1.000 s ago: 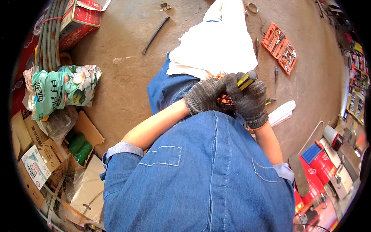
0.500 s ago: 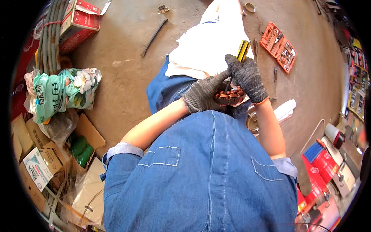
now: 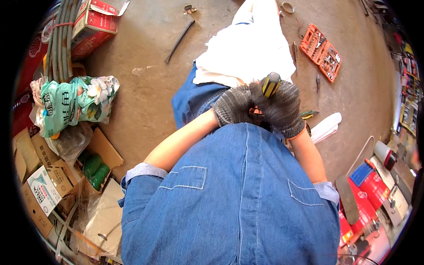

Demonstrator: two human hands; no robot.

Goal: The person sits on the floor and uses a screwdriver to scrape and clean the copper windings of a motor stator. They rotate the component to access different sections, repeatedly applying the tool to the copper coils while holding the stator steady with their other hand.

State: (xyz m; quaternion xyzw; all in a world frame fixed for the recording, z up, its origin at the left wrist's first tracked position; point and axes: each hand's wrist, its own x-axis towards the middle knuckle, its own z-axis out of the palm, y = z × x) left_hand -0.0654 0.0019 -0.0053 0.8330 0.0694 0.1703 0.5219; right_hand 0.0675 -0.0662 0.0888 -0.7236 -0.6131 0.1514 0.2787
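Observation:
My right hand [image 3: 285, 108], in a dark grey knit glove, is closed round a screwdriver [image 3: 271, 85] with a yellow and black handle. The handle's end points up toward me, and its shaft is hidden by the hands. My left hand [image 3: 234, 106], gloved the same way, grips a motor stator [image 3: 256, 111] close to my body. Only a little of its copper-coloured winding shows between the two gloves. Both hands are close together over my lap, at the edge of a white cloth [image 3: 243, 55] spread over my legs.
On the floor to the right lie an open orange socket set [image 3: 321, 52], a thin tool [image 3: 317, 83] and green-handled pliers [image 3: 309, 114]. A black strip [image 3: 180, 40] lies ahead. Cardboard boxes [image 3: 66, 181], a green flowered bag [image 3: 77, 104] and bundled hoses [image 3: 62, 44] crowd the left.
The screwdriver has tipped so its handle end faces me more, and my right hand has come lower and nearer. The gloves now cover most of the stator.

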